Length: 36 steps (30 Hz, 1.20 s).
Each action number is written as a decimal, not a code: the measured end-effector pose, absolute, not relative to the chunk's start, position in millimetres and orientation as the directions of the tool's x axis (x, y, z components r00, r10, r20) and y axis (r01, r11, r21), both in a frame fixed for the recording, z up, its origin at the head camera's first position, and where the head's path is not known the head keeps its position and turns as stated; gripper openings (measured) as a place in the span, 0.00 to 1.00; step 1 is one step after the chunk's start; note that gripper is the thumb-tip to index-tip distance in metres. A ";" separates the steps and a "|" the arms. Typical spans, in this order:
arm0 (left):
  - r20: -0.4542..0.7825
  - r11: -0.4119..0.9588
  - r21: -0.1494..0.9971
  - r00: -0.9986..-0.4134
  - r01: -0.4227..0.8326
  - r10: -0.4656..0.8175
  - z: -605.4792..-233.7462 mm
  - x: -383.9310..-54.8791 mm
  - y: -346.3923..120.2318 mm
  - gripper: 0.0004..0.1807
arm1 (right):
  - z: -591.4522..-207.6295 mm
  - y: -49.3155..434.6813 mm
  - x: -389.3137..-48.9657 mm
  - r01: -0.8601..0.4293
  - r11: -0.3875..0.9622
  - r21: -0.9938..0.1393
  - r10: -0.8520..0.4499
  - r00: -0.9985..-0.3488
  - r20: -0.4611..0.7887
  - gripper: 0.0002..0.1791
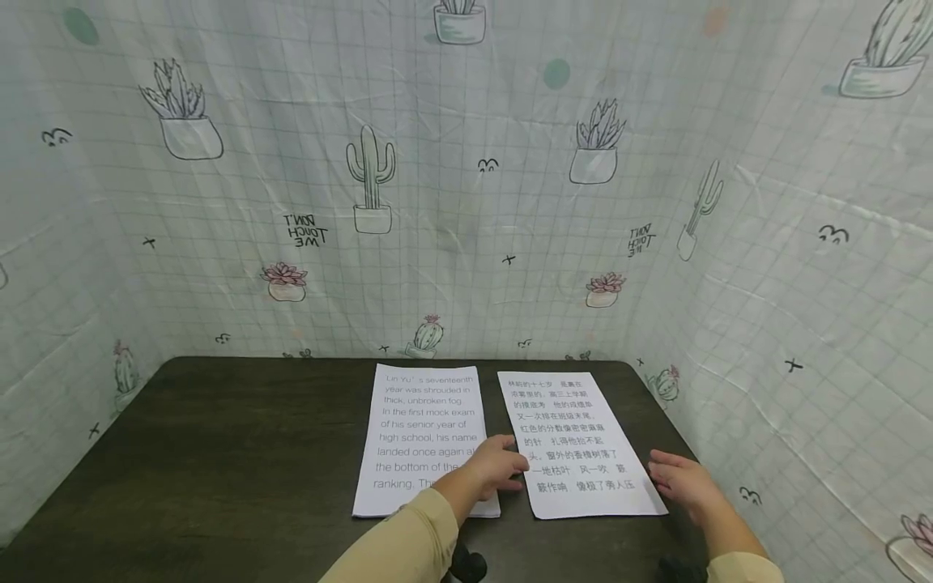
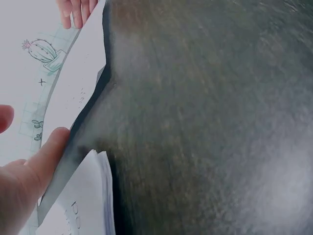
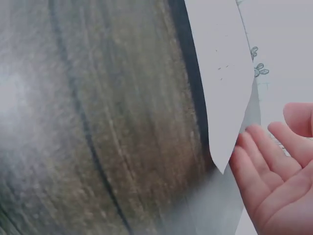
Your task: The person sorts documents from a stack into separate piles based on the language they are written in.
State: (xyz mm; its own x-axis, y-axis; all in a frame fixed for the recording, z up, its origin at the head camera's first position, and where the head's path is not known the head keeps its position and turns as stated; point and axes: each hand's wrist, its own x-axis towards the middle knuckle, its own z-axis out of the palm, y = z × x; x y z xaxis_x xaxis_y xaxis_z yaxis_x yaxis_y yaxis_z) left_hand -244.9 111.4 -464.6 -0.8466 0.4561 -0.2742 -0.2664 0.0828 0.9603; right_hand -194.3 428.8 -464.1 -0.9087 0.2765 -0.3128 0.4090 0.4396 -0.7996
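A white sheet printed with Chinese text (image 1: 576, 441) lies on the dark table, slightly turned. My left hand (image 1: 497, 465) is at its left edge, reaching across the lower right part of a stack of pages in English (image 1: 419, 421). In the left wrist view, one finger (image 2: 56, 144) overlaps the Chinese sheet's near edge. My right hand (image 1: 685, 483) is beside the right edge with its fingers extended. The right wrist view shows those fingertips (image 3: 239, 152) right at the corner of the Chinese sheet (image 3: 222, 83), the palm turned inward.
The dark wooden table (image 1: 219, 453) stretches to the left of the papers. A cactus-print cloth (image 1: 452, 202) hangs behind the table and along both sides. A small black object (image 1: 470, 564) shows under the left sleeve (image 1: 408, 538).
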 end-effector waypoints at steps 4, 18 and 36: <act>-0.262 0.073 0.963 -0.849 -0.258 0.458 -464.2 -248.7 106.2 0.37 | -462.7 425.3 -197.8 0.413 0.443 -0.796 0.290 -0.906 -0.308 0.34; -0.184 0.068 0.983 -0.886 -0.172 0.424 -464.4 -267.8 64.0 0.40 | -461.6 396.1 -215.1 0.352 0.475 -0.806 0.288 -0.928 -0.235 0.37; -0.125 0.073 0.992 -0.937 -0.107 0.326 -468.3 -289.4 -18.9 0.40 | -463.6 328.2 -241.3 0.221 0.460 -0.860 0.162 -0.973 -0.163 0.34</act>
State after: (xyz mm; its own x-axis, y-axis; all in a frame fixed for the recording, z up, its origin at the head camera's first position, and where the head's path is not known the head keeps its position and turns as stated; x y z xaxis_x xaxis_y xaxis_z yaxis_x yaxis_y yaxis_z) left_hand -289.4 -18.9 -468.3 -0.9370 0.3261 -0.1249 -0.1070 0.0725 0.9916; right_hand -241.3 328.2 -463.6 -0.9733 0.1619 -0.1630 0.2206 0.4600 -0.8601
